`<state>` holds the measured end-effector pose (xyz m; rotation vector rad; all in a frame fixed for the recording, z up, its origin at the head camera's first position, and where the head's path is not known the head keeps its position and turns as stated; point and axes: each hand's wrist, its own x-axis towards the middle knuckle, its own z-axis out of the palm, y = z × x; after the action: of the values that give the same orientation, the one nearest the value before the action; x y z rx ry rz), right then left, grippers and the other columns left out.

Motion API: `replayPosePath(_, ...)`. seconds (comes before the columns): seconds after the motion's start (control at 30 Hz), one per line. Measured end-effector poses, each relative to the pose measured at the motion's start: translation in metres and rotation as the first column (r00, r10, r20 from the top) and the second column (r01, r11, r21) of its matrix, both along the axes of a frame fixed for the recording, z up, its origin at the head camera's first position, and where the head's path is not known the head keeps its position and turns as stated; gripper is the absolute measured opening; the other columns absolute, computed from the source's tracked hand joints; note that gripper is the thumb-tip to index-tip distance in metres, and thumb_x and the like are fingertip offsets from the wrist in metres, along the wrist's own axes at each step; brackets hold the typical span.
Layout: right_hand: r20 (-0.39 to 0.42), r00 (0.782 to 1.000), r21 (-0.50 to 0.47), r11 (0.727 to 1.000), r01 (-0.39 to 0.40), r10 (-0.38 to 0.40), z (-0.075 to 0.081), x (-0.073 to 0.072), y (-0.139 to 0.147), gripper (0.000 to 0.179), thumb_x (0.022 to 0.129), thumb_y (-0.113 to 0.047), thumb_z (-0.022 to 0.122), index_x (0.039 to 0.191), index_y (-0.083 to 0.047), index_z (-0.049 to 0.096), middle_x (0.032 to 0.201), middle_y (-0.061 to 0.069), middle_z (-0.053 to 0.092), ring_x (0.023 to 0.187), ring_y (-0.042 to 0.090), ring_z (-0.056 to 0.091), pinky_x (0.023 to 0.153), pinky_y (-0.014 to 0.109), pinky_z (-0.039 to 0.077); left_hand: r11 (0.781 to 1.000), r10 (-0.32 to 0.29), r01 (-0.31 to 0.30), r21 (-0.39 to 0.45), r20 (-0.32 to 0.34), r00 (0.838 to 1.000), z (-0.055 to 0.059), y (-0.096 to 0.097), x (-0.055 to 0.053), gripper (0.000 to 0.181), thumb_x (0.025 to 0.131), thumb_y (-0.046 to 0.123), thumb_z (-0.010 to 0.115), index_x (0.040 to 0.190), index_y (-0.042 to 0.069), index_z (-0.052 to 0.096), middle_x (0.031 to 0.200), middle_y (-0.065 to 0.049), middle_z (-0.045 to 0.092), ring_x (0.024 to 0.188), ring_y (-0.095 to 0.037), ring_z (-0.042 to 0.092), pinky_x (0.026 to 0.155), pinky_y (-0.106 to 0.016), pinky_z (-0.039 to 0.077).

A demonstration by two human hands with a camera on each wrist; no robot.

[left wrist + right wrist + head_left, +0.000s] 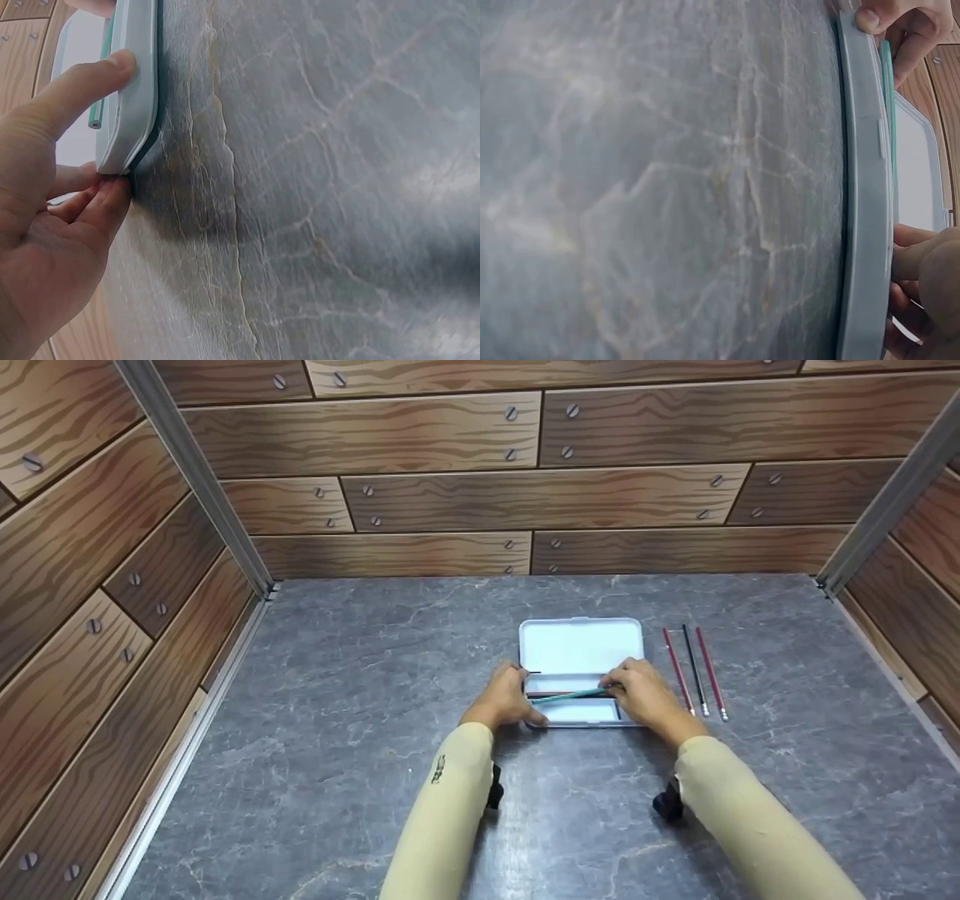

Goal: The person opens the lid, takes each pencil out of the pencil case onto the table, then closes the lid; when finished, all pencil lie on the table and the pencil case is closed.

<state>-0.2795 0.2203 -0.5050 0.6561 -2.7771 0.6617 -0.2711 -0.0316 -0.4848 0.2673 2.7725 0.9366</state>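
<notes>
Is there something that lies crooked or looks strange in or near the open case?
Only the green pencil: it lies slanted across the open tin case, where the right hand holds it. The three pencils beside the case lie neatly parallel.

A grey marbled tabletop [360, 675] with pale veins fills the floor of the scene. Walls printed as brown wooden planks [525, 502] with screw heads enclose it at the back and both sides. Aluminium corner posts [191, 472] stand where the walls meet, left and right.
</notes>
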Motion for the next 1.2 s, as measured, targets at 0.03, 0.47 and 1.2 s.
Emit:
replayPosePath(0.03,0.002,1.0,0.004,1.0,0.002,-0.002,0.0,0.001,0.0,0.01,0.086,0.002,0.071,0.09,-0.006,0.077,0.089,0.011,0.065,0.091,0.035,0.058,0.083,0.053,0.047,1.0,-0.001,0.001,0.002,-0.002,1.0,0.0,0.0,0.0,0.079,0.063,0.025,0.097,0.129,-0.003,0.065,0.128,-0.012,0.055,0.12,-0.026,0.053,0.109,-0.034,0.045)
replayPosePath(0.47,0.014,0.999,-0.14,0.99,-0.032,0.035,0.013,0.0,0.006,0.012,0.093,0.001,0.066,0.103,-0.001,0.073,0.094,0.014,0.066,0.092,0.032,0.061,0.082,0.047,0.051,1.0,0.006,-0.006,0.027,0.013,1.0,-0.001,0.0,0.001,0.087,0.063,0.025,0.097,0.136,-0.004,0.059,0.129,-0.013,0.053,0.119,-0.025,0.053,0.109,-0.034,0.045)
replayPosePath(1.2,0.125,0.984,-0.34,0.926,0.161,-0.125,0.022,-0.006,0.049,0.023,0.097,0.003,0.06,0.117,0.011,0.066,0.108,0.028,0.067,0.097,0.031,0.063,0.083,0.025,0.049,1.0,0.002,-0.003,0.019,0.029,1.0,0.0,0.0,0.001,0.084,0.067,0.025,0.095,0.137,-0.003,0.059,0.134,-0.014,0.053,0.125,-0.027,0.052,0.111,-0.035,0.045)
